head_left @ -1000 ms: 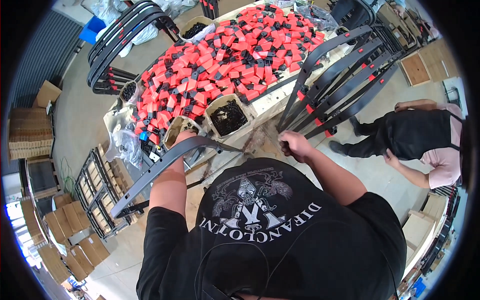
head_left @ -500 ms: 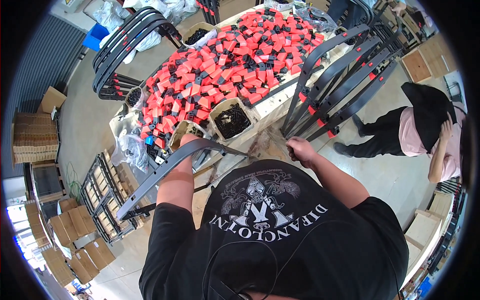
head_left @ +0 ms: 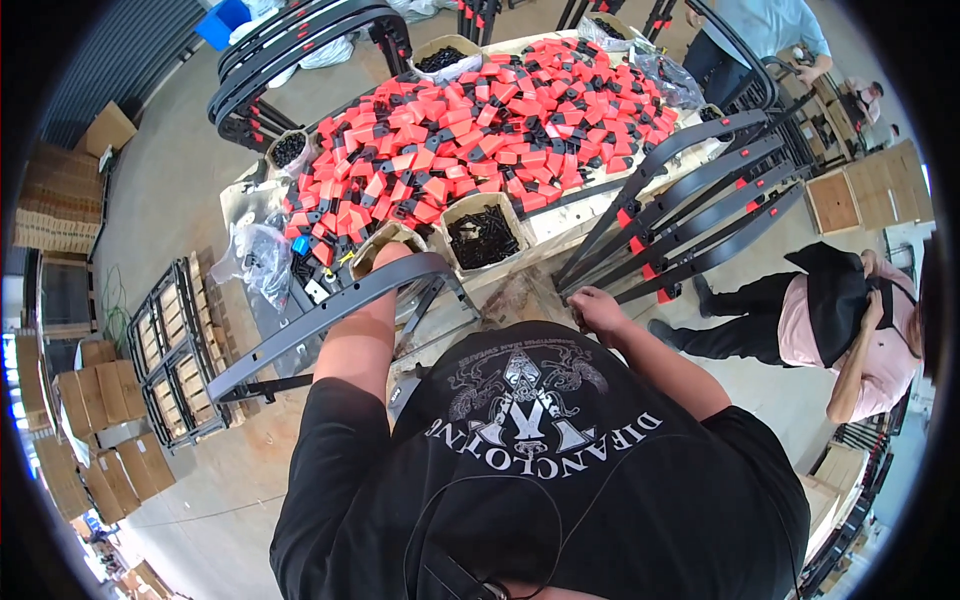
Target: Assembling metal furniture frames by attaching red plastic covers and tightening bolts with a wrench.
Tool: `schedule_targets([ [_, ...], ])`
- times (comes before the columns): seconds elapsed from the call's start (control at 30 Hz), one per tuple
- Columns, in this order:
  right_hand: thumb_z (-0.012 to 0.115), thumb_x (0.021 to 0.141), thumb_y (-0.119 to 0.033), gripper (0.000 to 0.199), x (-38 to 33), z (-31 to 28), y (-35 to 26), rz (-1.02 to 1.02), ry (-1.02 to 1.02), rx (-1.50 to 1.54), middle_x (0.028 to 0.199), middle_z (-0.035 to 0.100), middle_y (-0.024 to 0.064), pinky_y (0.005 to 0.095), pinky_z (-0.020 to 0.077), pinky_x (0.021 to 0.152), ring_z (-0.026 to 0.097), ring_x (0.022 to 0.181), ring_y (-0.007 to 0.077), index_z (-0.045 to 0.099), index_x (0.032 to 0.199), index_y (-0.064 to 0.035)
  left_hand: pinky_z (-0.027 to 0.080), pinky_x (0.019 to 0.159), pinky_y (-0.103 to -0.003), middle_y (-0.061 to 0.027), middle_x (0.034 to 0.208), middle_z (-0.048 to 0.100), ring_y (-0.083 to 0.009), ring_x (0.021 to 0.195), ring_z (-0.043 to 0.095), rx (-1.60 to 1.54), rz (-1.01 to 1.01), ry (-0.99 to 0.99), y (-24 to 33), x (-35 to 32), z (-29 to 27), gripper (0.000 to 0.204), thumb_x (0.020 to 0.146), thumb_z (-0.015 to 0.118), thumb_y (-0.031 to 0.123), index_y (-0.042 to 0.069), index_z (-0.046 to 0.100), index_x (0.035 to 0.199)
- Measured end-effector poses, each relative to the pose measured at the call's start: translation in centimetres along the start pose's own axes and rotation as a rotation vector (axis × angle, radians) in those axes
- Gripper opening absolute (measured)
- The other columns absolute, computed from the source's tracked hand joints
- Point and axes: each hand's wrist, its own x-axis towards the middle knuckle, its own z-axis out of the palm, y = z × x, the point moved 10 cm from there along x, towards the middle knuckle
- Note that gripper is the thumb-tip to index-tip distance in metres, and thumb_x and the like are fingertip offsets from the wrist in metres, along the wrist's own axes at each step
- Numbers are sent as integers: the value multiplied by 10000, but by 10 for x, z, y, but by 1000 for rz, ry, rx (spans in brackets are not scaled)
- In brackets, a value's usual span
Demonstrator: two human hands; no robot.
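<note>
My left forearm reaches past a black curved metal frame (head_left: 325, 318) into a small carton (head_left: 412, 232) at the table's near edge. Of my left hand (head_left: 391, 254) only the back part shows; its fingers are hidden in the carton. The frame leans across in front of that forearm. My right hand (head_left: 597, 310) is closed in front of me, near the lower ends of several upright black frames (head_left: 690, 215) with red pieces on them. What its fingers hold, if anything, is too small to make out. A box of black screw-like parts (head_left: 483, 238) stands between the hands.
A big heap of red and black plastic pieces (head_left: 470, 135) covers the table. More curved frames (head_left: 300, 50) stand at the far left. Clear plastic bags (head_left: 258, 262) lie at the table's left end. A person in pink (head_left: 800, 335) stands at right, another in light blue (head_left: 775, 30) behind.
The view has tilted, so the table sits lower in it. The frame by my left arm has shifted slightly left. The person in light blue shows more; the person in pink has moved their arms.
</note>
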Motion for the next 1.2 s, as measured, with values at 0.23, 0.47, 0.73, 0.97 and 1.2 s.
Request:
schedule_targets([
  [0.23, 604, 921, -181, 128, 8, 8, -2, -37, -26, -66, 667, 451, 1, 308, 356, 465, 437, 537, 127, 547, 871, -78, 554, 873, -444, -180, 1040, 741, -335, 987, 715, -240, 108, 112, -4, -28, -9, 324, 853, 680, 342, 104, 779, 1049],
  [0.47, 613, 915, -205, 153, 17, 4, 13, -7, 30, -236, 674, 506, 14, 326, 406, 476, 482, 547, 140, 602, 927, -53, 534, 936, -418, -190, 1125, 716, -357, 1053, 682, -67, 173, 207, 16, -63, -38, 302, 946, 545, 281, 101, 743, 1085],
  [0.73, 625, 921, -196, 148, 19, -9, 9, -11, 43, -268, 669, 530, 30, 317, 406, 462, 491, 537, 142, 596, 888, -55, 521, 970, -428, -152, 1159, 709, -355, 1090, 662, 85, 556, 184, 62, -106, -57, 288, 947, 515, 205, 113, 727, 1120],
  [0.97, 625, 919, -195, 153, 18, -22, 13, -5, 87, -328, 657, 525, 31, 316, 396, 457, 493, 532, 142, 592, 922, -46, 520, 967, -449, -149, 1173, 708, -357, 1110, 658, 32, 573, 27, 72, -109, -58, 309, 935, 519, 221, 145, 728, 1149],
  [1.2, 630, 894, -220, 184, 10, -37, 18, -15, 156, -360, 633, 529, 31, 327, 394, 442, 489, 499, 141, 620, 929, -39, 490, 1028, -414, -135, 1280, 664, -326, 1193, 615, 71, 574, 324, 38, -92, -54, 327, 949, 507, 226, 137, 701, 1196],
])
